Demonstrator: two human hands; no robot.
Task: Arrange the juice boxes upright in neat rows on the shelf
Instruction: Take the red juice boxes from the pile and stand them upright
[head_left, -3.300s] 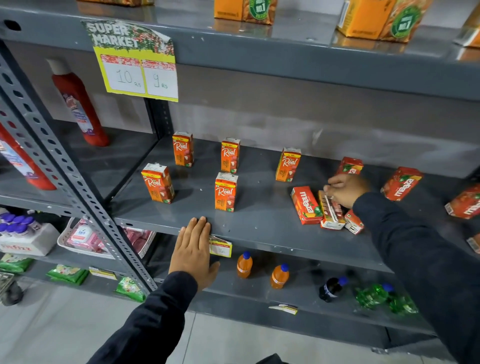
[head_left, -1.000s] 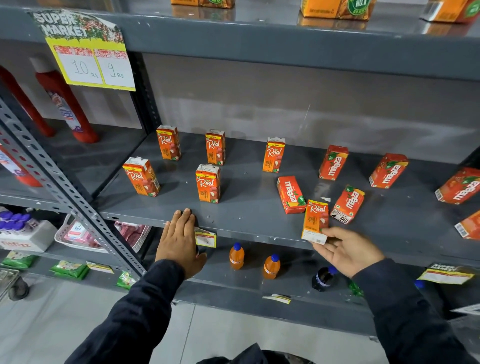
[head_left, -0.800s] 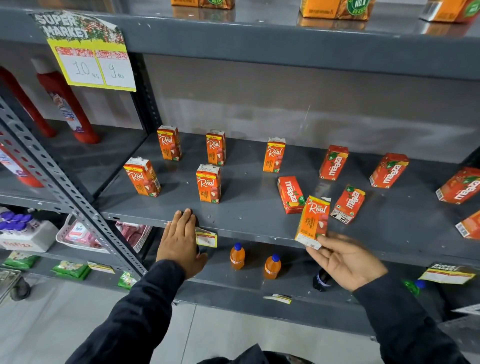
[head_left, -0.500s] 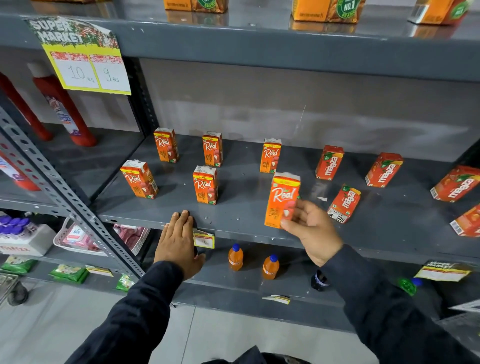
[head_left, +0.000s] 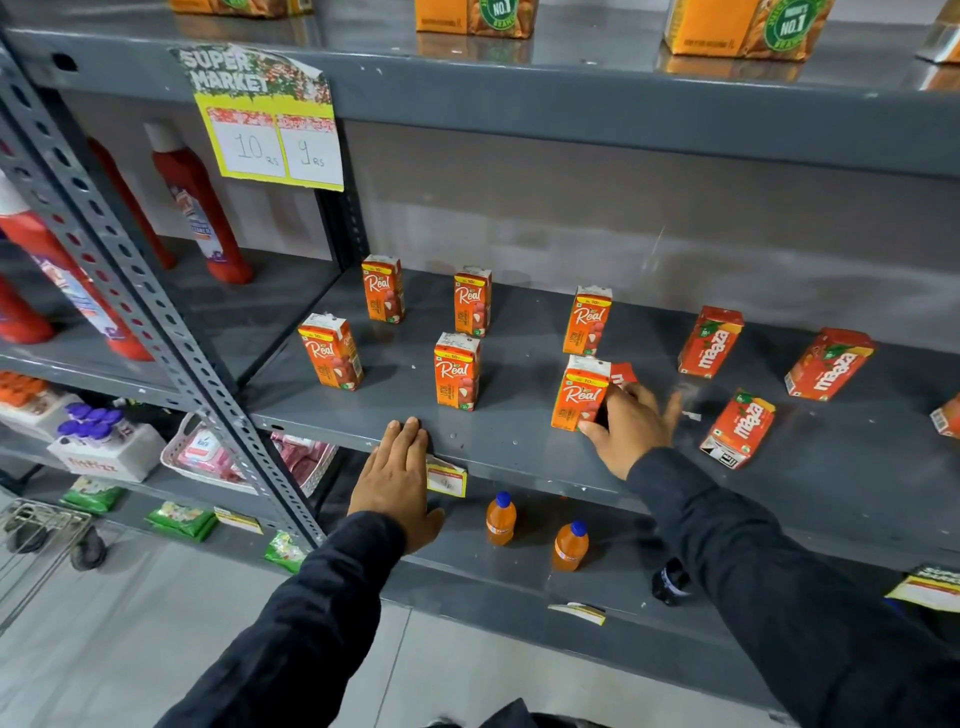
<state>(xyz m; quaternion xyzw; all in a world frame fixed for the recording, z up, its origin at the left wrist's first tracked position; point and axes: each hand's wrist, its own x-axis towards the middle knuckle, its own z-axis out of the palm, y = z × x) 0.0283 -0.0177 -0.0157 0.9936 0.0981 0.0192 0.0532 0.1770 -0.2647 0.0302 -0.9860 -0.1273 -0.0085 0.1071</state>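
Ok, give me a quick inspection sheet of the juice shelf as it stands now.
Surface: grey shelf, scuffed, mostly bare.
Job's things: six Real boxes upright in two rows; the newest Real box stands front right. Three Maaza boxes lean or lie to the right, a fourth mostly hidden behind the hand.
Clutter: paper scrap.
Grippers: right hand on the newest box; left hand flat on the shelf edge.
Cables: nothing seen.
Surroundings: price sign, red bottles, orange bottles below.
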